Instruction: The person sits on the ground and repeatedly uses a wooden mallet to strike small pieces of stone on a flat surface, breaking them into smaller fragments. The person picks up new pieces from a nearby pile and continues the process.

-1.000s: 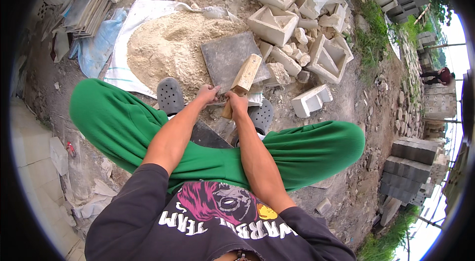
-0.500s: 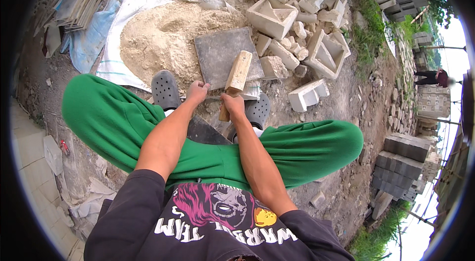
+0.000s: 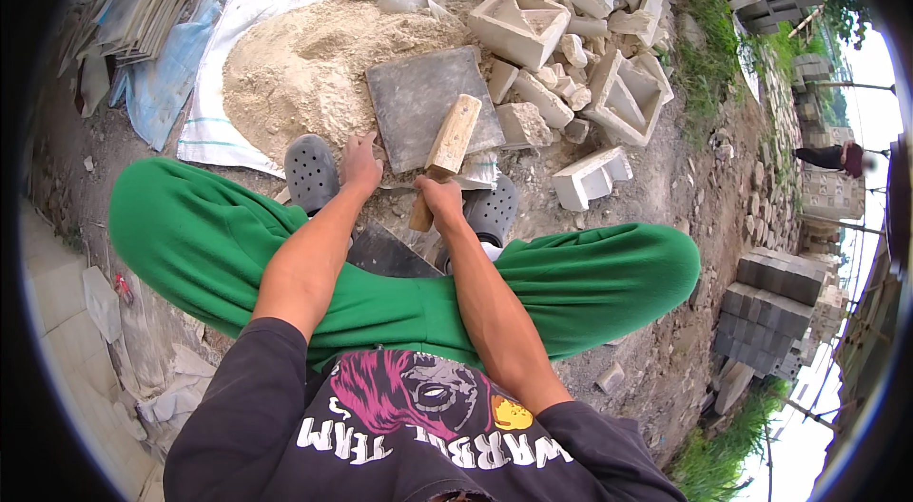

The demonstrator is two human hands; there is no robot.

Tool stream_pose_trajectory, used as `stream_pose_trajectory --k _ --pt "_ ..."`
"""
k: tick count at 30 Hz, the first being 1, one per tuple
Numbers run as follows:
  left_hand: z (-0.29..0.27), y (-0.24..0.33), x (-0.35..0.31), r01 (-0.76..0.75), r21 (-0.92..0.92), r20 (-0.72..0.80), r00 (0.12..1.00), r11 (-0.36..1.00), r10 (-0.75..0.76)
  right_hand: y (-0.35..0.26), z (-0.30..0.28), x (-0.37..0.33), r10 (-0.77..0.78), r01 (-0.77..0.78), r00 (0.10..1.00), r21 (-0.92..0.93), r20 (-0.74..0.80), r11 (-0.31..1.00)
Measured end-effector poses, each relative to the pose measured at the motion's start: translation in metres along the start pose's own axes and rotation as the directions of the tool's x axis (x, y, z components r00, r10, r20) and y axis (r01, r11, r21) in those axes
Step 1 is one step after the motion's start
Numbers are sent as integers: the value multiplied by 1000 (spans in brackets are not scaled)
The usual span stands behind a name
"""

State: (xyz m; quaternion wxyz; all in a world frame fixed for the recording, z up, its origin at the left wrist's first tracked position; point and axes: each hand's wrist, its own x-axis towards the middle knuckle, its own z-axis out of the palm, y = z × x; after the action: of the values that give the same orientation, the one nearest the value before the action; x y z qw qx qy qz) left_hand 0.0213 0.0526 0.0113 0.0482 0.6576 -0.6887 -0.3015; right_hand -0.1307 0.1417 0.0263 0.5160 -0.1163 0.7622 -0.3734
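My right hand (image 3: pixel 440 199) is closed round the narrow handle of a wooden mallet (image 3: pixel 455 135). The mallet's thick, squared head slants up over a dark square slab (image 3: pixel 404 103) lying on the ground in front of me. Just left of the slab's near-left edge is my left hand (image 3: pixel 361 164), its fingers stretched forward and holding nothing I can see. Beyond it spreads a heap of pale sandy powder (image 3: pixel 285 65) on a white woven sheet (image 3: pixel 214 88). Between my legs, under my forearms, lies another dark flat plate (image 3: pixel 392 251), partly hidden.
Off-white moulded blocks (image 3: pixel 518 27) and broken chunks are piled right of the slab, with one block piece (image 3: pixel 592 179) nearer me. Thin boards (image 3: pixel 143 12) are stacked at the far left beside a blue sheet (image 3: pixel 171 74). Grey blocks (image 3: pixel 770 307) stand right; a person (image 3: pixel 842 158) is farther off.
My left hand has moved left and slightly away from me, and its fingers have straightened from a bent, closed pose. The right hand keeps its hold on the mallet, nearly still.
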Motion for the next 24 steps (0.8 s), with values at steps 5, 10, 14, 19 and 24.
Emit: stream_pose_trajectory --k 5,10,14,19,24 --pt "5 -5 5 223 -49 41 974 974 -221 3 0 2 -37 37 999 20 19 999" --pt "4 -19 10 341 -339 -63 922 877 -383 -3 -1 -2 19 -18 1000 -29 6 999" --pt "-5 7 20 218 -498 -237 897 839 -374 4 -2 4 15 -16 1000 -70 -22 997" --pt "1 18 50 -46 -634 -135 989 772 -52 -2 2 -2 -1 2 1000 -27 10 1000" --pt "-4 39 49 -156 -376 -120 986 913 119 6 -4 4 -91 87 994 -68 -62 994"
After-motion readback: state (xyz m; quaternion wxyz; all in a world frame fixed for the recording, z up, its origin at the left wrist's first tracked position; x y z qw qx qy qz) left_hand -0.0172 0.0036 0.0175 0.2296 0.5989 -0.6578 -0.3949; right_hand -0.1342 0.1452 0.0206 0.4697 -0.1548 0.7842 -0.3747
